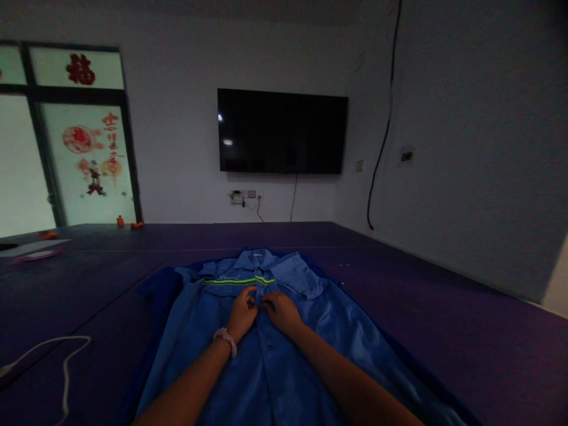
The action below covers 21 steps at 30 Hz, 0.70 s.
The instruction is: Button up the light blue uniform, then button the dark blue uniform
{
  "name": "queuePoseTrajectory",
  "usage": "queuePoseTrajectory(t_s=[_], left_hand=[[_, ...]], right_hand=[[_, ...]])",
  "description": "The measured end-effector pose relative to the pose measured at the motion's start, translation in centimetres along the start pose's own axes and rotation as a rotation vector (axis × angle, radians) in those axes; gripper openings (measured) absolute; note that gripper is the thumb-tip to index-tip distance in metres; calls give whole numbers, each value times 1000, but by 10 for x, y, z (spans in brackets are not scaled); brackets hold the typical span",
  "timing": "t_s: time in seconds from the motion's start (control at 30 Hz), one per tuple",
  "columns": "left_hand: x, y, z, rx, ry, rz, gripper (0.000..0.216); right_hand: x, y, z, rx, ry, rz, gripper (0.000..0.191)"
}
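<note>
A blue work shirt (293,378) with a collar and a yellow-green chest stripe lies spread on a purple surface. My left hand (243,312), with a scrunchie (226,342) at the wrist, pinches the shirt's front placket just below the stripe. Close beside it my right hand (282,311) is on the same placket, fingers curled and closed on the fabric. Whether a button sits between the fingertips is too small to tell. One shirt sleeve is folded across the upper right chest. Darker blue cloth (162,290) shows from under the shirt's edges.
The purple surface (426,337) stretches to the walls. At the left lie a white cable (66,361) and a flat pale sheet (33,248). Small orange objects (136,225) stand by the glass door (89,160). A television (284,131) hangs on the far wall; a dark cable (382,142) dangles at right.
</note>
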State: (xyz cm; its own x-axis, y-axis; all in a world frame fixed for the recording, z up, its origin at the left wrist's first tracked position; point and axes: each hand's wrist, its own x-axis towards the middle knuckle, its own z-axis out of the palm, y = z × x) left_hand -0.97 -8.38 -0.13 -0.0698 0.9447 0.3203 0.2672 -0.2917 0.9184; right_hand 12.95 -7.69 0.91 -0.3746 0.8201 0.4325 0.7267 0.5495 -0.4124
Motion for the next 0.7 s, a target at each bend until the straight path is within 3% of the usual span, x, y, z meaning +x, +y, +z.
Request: queuePoseTrajectory(t_s=[0.5, 0.7], left_hand=[[-2, 1, -2, -160, -29, -84, 50], [-4, 4, -2, -170, -34, -99, 50]], right_hand=[[1, 2, 0, 5, 8, -1, 21], [-1, -7, -7, -236, -67, -59, 24]])
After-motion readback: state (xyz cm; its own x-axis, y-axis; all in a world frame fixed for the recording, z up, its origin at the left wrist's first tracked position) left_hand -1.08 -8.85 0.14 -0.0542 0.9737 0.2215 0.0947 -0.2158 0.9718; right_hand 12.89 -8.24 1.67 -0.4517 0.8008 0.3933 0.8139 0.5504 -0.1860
